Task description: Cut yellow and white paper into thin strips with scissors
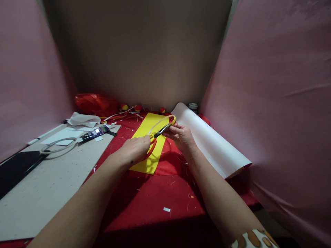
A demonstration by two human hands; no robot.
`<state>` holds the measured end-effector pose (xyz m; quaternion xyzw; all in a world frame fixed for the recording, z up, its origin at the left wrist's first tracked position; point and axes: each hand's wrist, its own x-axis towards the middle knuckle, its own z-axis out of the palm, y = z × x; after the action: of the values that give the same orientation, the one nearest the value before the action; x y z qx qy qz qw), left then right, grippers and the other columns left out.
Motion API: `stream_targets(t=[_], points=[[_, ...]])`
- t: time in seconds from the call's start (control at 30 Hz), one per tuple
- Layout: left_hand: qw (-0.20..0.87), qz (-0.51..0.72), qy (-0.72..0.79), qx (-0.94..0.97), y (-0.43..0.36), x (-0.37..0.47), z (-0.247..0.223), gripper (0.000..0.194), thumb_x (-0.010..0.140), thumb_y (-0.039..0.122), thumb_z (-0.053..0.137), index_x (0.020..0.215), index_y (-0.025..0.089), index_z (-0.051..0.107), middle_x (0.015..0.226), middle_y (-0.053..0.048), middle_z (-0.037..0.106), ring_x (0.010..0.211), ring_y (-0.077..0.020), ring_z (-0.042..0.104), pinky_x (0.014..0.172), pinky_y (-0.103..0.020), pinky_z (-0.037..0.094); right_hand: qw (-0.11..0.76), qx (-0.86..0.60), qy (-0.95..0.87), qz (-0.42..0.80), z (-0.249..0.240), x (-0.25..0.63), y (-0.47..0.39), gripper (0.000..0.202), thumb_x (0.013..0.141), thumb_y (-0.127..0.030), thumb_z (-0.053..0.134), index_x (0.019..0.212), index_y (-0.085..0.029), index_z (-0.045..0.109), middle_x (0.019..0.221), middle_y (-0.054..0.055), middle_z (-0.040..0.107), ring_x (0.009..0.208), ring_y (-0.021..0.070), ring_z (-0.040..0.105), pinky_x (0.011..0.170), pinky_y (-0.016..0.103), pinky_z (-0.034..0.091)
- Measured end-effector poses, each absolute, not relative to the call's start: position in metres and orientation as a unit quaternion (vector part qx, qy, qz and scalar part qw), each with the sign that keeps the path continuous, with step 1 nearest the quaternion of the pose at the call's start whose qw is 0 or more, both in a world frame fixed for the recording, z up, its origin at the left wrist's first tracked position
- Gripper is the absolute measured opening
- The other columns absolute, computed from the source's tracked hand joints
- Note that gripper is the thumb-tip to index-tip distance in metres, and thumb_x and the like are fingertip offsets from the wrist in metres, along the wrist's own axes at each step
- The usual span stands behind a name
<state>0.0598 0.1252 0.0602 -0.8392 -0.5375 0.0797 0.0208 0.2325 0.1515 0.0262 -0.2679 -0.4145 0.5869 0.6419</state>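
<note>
My left hand (138, 148) is closed around the orange-red handles of a pair of scissors (162, 131). The dark metal blades point up and right, to the fingers of my right hand (183, 137). Those fingers pinch a narrow yellow paper strip (172, 119), which arches back toward my left hand. Whether the blades touch the strip I cannot tell. Under both hands lies a yellow corrugated sheet (147, 127), partly over a red corrugated sheet (169, 162).
On the left, a grey board (69, 179) bears a dark packet (94, 133) and white paper pieces. A white roll (209, 141) lies at the right. A red plastic bag (94, 102) and small red-and-yellow balls sit along the back. Scraps dot the red cloth (152, 199).
</note>
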Motion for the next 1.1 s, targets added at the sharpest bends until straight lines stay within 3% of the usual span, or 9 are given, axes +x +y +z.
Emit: stream_targets(t=[0.23, 0.63, 0.8, 1.1], points=[[0.033, 0.052, -0.529, -0.847, 0.134, 0.058, 0.051, 0.040, 0.086, 0.036, 0.024, 0.103, 0.014, 0.051, 0.090, -0.017, 0.063, 0.080, -0.0285, 0.061, 0.063, -0.036, 0.044, 0.651, -0.270, -0.405, 0.583, 0.027, 0.232, 0.151, 0.004, 0.066, -0.008, 0.063, 0.068, -0.012, 0.062, 0.065, 0.005, 0.068, 0.066, 0.0164, 0.066, 0.068, 0.031, 0.057], [0.006, 0.050, -0.518, -0.854, 0.135, 0.057, 0.054, 0.034, 0.083, 0.034, 0.029, 0.097, 0.018, 0.056, 0.081, -0.014, 0.063, 0.073, -0.0260, 0.061, 0.056, -0.031, 0.040, 0.664, -0.270, -0.374, 0.589, 0.028, 0.236, 0.152, 0.016, 0.064, -0.008, 0.064, 0.074, -0.016, 0.054, 0.066, 0.002, 0.068, 0.062, 0.0167, 0.066, 0.069, 0.035, 0.056], [0.009, 0.028, -0.512, -0.859, 0.140, 0.054, 0.048, 0.047, 0.086, 0.045, 0.018, 0.093, 0.018, 0.056, 0.082, -0.015, 0.063, 0.074, -0.0271, 0.061, 0.055, -0.031, 0.039, 0.682, -0.271, -0.366, 0.573, 0.033, 0.238, 0.151, 0.011, 0.067, -0.008, 0.061, 0.070, -0.015, 0.053, 0.066, 0.003, 0.067, 0.064, 0.0162, 0.065, 0.065, 0.031, 0.057], [-0.016, 0.044, -0.528, -0.848, 0.129, 0.056, 0.056, 0.034, 0.083, 0.034, 0.029, 0.100, 0.015, 0.051, 0.084, -0.014, 0.063, 0.070, -0.0254, 0.060, 0.057, -0.033, 0.042, 0.671, -0.271, -0.395, 0.566, 0.030, 0.233, 0.152, 0.007, 0.068, -0.010, 0.063, 0.068, -0.013, 0.057, 0.067, 0.005, 0.067, 0.065, 0.0159, 0.065, 0.061, 0.028, 0.057]])
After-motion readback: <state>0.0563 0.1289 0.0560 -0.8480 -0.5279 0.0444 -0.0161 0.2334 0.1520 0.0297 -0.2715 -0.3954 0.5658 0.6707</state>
